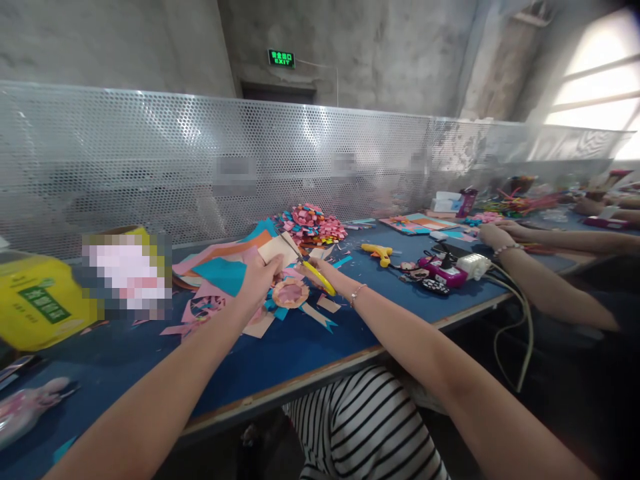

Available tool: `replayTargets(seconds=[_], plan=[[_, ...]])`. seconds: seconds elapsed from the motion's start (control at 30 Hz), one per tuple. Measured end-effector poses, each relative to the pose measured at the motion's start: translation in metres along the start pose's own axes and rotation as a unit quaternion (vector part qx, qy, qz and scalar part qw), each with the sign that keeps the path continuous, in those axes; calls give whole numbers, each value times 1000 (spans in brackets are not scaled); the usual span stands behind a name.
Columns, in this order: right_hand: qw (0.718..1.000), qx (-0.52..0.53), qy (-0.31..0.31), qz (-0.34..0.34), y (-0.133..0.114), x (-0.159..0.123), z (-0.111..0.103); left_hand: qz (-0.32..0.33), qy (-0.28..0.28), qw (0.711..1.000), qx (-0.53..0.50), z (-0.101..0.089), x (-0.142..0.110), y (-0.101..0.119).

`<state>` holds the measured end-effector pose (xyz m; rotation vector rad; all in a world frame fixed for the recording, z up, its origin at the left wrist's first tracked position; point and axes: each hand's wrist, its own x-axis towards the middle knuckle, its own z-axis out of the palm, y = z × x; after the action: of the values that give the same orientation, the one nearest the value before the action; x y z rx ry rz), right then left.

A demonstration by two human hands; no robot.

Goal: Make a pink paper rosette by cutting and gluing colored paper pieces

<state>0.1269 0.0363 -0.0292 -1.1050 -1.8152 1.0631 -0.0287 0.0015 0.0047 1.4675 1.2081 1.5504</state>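
And here's the left hand, pinched closed on the pale paper over the blue table, while the right hand grips the yellow-handled scissors, blades up against that sheet! Containers now: over on the left sits the yellow package, green label showing, contents hidden, and just beside it a pixelated item (your guess is as good as mine). Across to the far right of the table, the white box stands next to the purple bottle; what either holds, I cannot tell.

Close in, it's crowded! The paper rosette lies just below the hands among loose scraps, coloured sheets fan out by the left hand, and the heap of paper pieces rises right behind the scissors, pink, blue and orange. On the right, the yellow glue gun lies on its side, then the purple power strip with its pale cable trailing over the edge. Beyond that, another person's hand works near more paper, and along the back the perforated metal screen walls off the table.
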Motion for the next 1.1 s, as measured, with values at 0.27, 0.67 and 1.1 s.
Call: replayTargets(seconds=[0.27, 0.67, 1.1], plan=[[999, 2, 7, 51, -8, -1, 3, -7, 2, 999, 43, -5, 4, -10], [994, 81, -34, 72, -8, -1, -2, -10, -63, 996, 56, 2, -6, 5], [998, -11, 52, 39, 1, 8, 1, -43, -20, 998, 30, -4, 2, -2]])
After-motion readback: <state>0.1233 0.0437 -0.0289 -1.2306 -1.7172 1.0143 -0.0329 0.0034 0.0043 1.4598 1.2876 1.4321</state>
